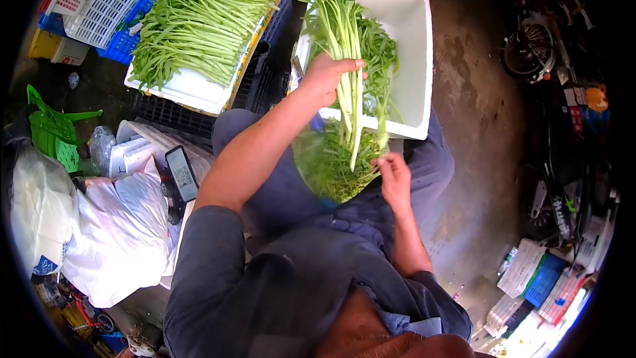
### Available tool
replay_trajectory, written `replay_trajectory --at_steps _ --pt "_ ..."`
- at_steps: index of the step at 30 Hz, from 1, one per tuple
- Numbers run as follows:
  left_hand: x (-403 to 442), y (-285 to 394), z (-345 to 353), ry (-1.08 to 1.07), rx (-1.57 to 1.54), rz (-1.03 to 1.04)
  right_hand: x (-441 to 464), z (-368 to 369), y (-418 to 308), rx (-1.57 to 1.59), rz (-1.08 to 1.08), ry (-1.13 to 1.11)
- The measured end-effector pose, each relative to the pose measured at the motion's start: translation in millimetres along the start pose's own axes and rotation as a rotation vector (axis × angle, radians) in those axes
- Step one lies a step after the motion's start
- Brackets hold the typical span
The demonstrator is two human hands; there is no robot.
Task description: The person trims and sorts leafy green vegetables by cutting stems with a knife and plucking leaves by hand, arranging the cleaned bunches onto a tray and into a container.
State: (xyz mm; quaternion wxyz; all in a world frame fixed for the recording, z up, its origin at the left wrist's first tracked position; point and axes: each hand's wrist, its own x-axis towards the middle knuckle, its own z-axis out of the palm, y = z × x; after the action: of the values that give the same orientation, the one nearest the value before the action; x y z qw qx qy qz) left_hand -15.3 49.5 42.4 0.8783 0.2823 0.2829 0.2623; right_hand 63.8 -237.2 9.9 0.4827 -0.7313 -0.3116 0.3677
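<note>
My left hand (326,78) is closed around a bunch of water spinach (344,46), its leafy tops pointing away from me and the pale stems hanging down. Near the stem ends, my right hand (395,179) has its fingers pinched on a stalk (382,136), slightly blurred. Behind the bunch stands a white foam box (411,59) holding more loose greens (377,53). Between my legs, under the stems, lies a heap of trimmed leaves and bits (331,172).
At the upper left, a foam tray (199,96) of neatly laid water spinach (212,23) rests on a black crate (175,111). Stacked baskets (109,6), a green plastic stool (56,126), white bags (116,232) and a phone (181,172) are on my left. A motorbike wheel (530,50) and boxes (546,278) line the right.
</note>
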Motion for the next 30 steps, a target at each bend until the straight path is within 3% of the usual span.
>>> replay_trajectory --at_steps 2,6,9,14,17,22,30 --pt "-2 0 0 -0.014 0.003 -0.004 -4 -7 1 -0.535 0.182 0.019" --pt "0 -12 1 -0.043 0.087 0.001 18 7 -14 0.015 -0.100 0.142" --pt "-1 -17 4 -0.089 0.119 -0.019 43 32 -34 -0.080 -0.270 0.085" --pt "-12 -8 1 -0.063 0.077 -0.091 64 53 -14 0.385 -0.062 0.072" --pt "-8 -10 1 -0.094 0.083 -0.081 59 65 -34 0.452 -0.084 0.138" --pt "-6 -14 3 -0.129 0.106 -0.099 64 63 -20 0.230 -0.093 0.133" --pt "-7 -13 3 -0.170 0.069 -0.129 58 66 -20 0.281 -0.096 0.208"
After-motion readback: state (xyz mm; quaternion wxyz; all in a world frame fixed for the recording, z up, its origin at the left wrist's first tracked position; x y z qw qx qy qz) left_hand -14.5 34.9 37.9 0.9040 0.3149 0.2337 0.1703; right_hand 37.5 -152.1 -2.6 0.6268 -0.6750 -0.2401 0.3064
